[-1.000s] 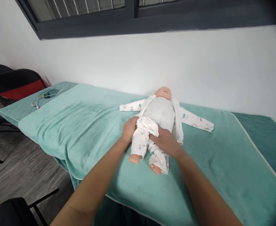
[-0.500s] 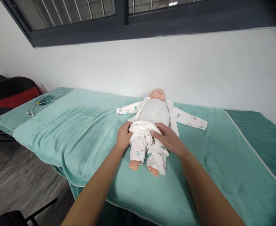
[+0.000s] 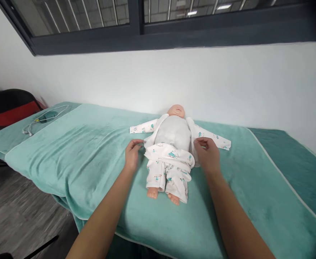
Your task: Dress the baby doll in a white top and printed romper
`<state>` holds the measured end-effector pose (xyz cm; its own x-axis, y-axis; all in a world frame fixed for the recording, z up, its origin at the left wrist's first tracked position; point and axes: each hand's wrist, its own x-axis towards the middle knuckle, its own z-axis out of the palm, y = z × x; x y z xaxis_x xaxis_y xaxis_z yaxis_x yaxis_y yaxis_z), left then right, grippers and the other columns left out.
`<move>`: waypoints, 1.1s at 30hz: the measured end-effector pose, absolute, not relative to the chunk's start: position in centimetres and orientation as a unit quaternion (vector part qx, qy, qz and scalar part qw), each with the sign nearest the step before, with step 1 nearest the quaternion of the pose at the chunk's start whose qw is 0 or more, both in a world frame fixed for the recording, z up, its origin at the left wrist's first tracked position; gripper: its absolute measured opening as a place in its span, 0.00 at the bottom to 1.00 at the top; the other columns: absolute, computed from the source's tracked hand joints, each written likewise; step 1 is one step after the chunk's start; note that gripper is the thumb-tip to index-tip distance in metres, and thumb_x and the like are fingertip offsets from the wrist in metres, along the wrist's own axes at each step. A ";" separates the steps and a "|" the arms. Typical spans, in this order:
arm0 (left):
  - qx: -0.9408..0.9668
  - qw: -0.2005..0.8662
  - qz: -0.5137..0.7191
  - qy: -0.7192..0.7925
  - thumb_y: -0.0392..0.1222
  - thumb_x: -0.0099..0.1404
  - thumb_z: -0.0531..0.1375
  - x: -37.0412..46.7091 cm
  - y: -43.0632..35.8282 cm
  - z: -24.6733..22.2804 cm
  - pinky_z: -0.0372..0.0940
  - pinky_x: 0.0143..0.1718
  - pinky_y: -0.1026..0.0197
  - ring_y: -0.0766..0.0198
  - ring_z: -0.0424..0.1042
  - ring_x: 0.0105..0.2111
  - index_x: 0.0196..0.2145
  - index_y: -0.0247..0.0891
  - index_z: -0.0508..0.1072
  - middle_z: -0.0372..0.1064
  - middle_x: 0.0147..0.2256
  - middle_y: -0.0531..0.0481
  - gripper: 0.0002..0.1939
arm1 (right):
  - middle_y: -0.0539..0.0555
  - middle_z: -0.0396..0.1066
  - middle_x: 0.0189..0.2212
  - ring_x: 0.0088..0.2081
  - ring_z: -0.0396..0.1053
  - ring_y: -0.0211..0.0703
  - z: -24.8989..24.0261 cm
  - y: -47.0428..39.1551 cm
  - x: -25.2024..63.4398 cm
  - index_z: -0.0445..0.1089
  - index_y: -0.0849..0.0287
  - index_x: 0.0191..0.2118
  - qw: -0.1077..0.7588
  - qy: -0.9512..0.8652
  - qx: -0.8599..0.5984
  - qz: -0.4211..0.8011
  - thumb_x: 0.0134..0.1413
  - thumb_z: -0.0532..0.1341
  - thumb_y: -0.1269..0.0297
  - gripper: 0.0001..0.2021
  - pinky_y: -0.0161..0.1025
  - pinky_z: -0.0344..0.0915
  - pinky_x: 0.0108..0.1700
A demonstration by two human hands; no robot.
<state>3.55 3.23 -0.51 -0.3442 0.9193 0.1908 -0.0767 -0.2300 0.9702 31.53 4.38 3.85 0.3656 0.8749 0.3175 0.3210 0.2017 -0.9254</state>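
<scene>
A baby doll (image 3: 177,111) lies on its back with its head toward the wall. It has a white undershirt (image 3: 172,133), an open patterned jacket (image 3: 147,126) with sleeves spread to both sides, and patterned pants (image 3: 158,171). The pants' waist is folded over at the lower belly, and bare feet stick out of the legs. My left hand (image 3: 132,156) pinches the lower edge of the jacket's left flap. On the other side, my right hand (image 3: 208,156) is closed on the right flap beside the doll's belly, its fingertips partly hidden.
The doll rests on a bed with a teal cover (image 3: 87,151). A white cord (image 3: 47,116) lies at the bed's far left end. Black and red chairs (image 3: 12,108) stand at the left. Behind the bed is a white wall (image 3: 228,82) under a dark window frame (image 3: 87,41).
Both hands have let go of the pants' waist and moved outward to the jacket's two flaps. The waistband now lies folded across the doll's lower belly. The view has shifted slightly.
</scene>
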 end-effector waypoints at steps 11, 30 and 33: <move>0.566 0.201 0.468 0.648 0.41 0.53 0.66 5.2 8.9 -0.4 0.56 0.51 0.51 0.51 0.64 0.47 0.27 0.39 0.71 0.71 0.39 0.44 0.07 | 0.61 0.71 0.44 0.45 0.67 0.52 0.6 5.3 32.4 0.69 0.59 0.46 0.455 -0.577 -0.660 0.157 0.48 0.57 0.60 0.18 0.51 0.64 0.50; 0.420 0.087 0.603 0.673 0.30 0.58 0.56 3.1 6.0 -0.9 0.59 0.53 0.53 0.57 0.63 0.48 0.39 0.40 0.64 0.63 0.42 0.46 0.11 | 0.60 0.71 0.40 0.39 0.68 0.50 2.5 4.4 34.8 0.70 0.59 0.40 0.489 -0.526 -0.695 0.002 0.46 0.55 0.67 0.13 0.50 0.65 0.48; 0.487 0.159 0.598 0.616 0.35 0.60 0.57 3.8 5.7 -0.4 0.62 0.49 0.54 0.58 0.66 0.45 0.39 0.39 0.69 0.68 0.42 0.46 0.08 | 0.59 0.71 0.40 0.43 0.68 0.49 2.9 3.6 33.2 0.70 0.57 0.40 0.488 -0.629 -0.605 0.027 0.54 0.55 0.64 0.09 0.47 0.66 0.49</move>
<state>3.81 5.68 -0.39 -0.4741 0.7913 0.3862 0.4100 -0.1898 0.8921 33.22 3.57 2.89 0.2070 0.7873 0.5808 0.7345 0.2671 -0.6238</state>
